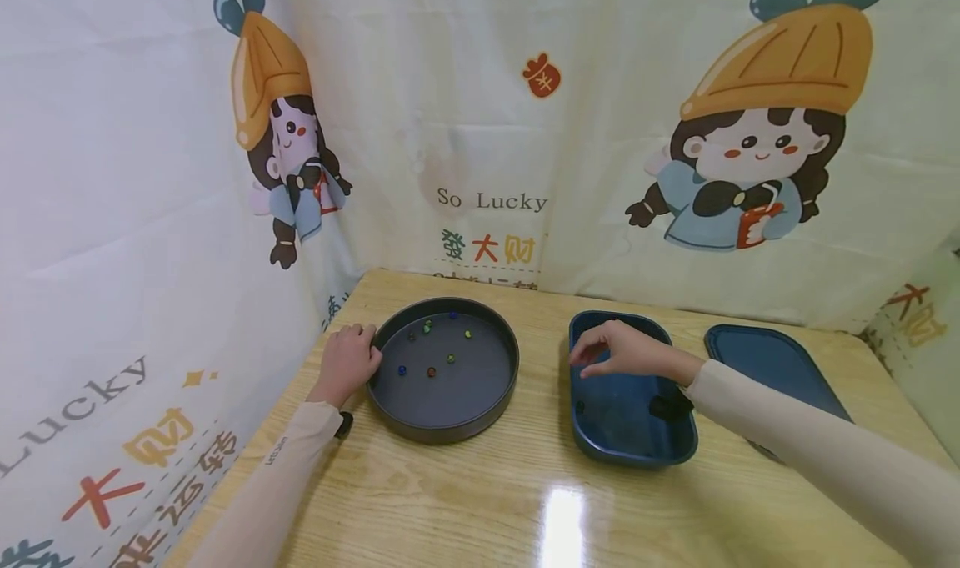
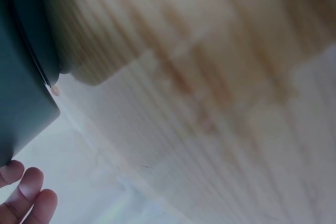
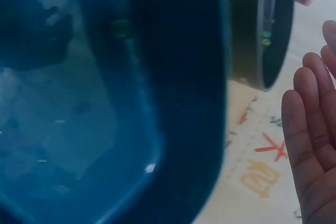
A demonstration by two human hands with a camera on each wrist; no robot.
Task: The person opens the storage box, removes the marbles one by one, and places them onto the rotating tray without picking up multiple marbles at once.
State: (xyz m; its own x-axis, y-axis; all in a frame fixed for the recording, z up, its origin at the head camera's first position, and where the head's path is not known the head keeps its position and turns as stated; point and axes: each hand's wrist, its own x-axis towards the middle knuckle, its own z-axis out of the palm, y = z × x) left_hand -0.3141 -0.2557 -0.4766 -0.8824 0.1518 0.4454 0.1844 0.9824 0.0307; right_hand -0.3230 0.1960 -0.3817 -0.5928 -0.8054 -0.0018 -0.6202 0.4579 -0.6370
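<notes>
A round dark-grey pan (image 1: 442,418) stands at the left of the table with several coloured glass marbles (image 1: 451,359) spread over its floor. My left hand (image 1: 345,364) holds its left rim, the thumb at the top edge; some fingertips (image 2: 44,203) show beside the outer wall in the left wrist view. Over the blue rectangular box (image 1: 633,459) hovers my right hand (image 1: 618,349), thumb and fingers apart, with nothing seen between them. Near the box's left wall lies a marble (image 1: 580,406), greenish in the right wrist view.
A flat blue lid (image 1: 772,359) lies to the right of the box, partly behind the right sleeve (image 1: 810,434). Printed curtains (image 1: 480,118) hang along the back and sides of the wooden table (image 1: 450,501). The box and the pan stand a short gap apart.
</notes>
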